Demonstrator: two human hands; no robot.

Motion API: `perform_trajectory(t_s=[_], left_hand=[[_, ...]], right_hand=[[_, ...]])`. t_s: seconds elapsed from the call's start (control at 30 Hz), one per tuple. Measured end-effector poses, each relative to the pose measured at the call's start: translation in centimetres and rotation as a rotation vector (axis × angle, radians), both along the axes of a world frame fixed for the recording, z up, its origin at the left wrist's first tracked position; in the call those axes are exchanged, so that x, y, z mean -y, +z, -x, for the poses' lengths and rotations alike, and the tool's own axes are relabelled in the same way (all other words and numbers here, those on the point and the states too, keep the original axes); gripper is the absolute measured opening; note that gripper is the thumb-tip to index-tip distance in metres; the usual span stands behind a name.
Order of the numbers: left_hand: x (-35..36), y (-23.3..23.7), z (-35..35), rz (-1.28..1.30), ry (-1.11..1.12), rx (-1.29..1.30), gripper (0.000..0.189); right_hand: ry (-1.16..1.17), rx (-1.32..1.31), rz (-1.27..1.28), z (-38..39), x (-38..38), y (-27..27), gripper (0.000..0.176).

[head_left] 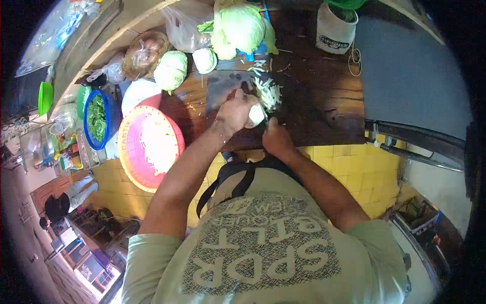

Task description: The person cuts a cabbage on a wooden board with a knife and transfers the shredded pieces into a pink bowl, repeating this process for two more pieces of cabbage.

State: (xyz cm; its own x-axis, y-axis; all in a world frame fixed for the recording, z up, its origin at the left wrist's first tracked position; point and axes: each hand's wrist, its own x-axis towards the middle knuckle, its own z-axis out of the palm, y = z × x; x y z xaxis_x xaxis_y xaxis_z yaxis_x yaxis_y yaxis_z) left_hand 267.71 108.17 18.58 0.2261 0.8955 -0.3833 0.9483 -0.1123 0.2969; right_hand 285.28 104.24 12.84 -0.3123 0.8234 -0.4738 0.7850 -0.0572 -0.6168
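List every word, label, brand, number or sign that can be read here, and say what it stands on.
"SPDR": on the green T-shirt, upside down in this view; its smaller lines are too unclear to read surely.
"CANTIK": apparently, on the rim of the pink basin; blurred letters, so uncertain.
Too blurred to read: the dark marking on the white container.
No numbers are legible.

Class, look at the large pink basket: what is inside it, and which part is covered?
Inside the large pink basket lies a heap of pale shredded strips, partly washed out by glare. The heap hides the bottom beneath it.
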Motion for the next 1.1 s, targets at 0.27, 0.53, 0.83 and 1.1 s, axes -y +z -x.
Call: perform_trajectory(t_s=[0.27, 0.53, 0.83, 1.1], left_hand=[[-0.4, -0.5, 0.2, -0.016, -0.025, -0.013, 0.064], [-0.4, -1.1, 0.6, -0.049, -0.014, 0.024, 0.066], [-0.3, -1.7, 0.9, -0.029, -0.040, 0.018, 0.065], [0.4, 0.6, 0.3, -0.016, 0.091, 0.030, 0.067]], right_hand=[[-0.021, -0.041, -0.024, 0.3, -0.8, 0.8, 0.025], [-0.011, -0.057, -0.003, 0.0, -1.1, 1.1, 0.024], [0.018, 0.006, 0.052, 0.3, -1.0, 1.7, 0.025], [0.050, -0.015, 0.066, 0.0, -0.9, 1.0, 0.026]])
